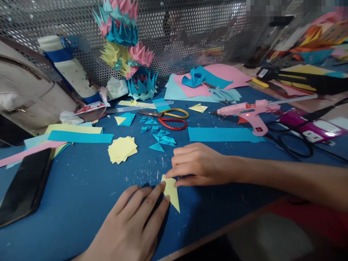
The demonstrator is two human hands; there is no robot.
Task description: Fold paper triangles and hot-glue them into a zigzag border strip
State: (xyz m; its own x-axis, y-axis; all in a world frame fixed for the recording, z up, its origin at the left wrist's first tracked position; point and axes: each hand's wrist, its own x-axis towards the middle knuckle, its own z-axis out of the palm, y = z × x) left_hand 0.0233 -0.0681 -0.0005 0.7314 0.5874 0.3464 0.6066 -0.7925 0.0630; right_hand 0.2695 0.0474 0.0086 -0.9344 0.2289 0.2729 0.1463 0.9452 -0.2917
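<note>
A small folded piece of yellow paper [172, 195] lies on the blue tabletop, its narrow point toward me. My left hand [133, 217] is flat with fingers stretched out, the index fingertip and thumb resting on the paper's left edge. From the right, my right hand [197, 165] has its fingers curled, with index fingertip and thumb pressed on the paper's upper part. Just beyond are small folded blue paper triangles [163, 137]. A stack of yellow paper squares [122, 149] sits to the left of them.
Scissors [174, 119] and a blue paper strip [223, 134] lie behind my hands. A pink glue gun [250, 112] with a cable is at right. Left are a phone [27, 185], paper strips [81, 136] and a bottle [70, 69]. A paper-spike tower [143, 83] stands behind.
</note>
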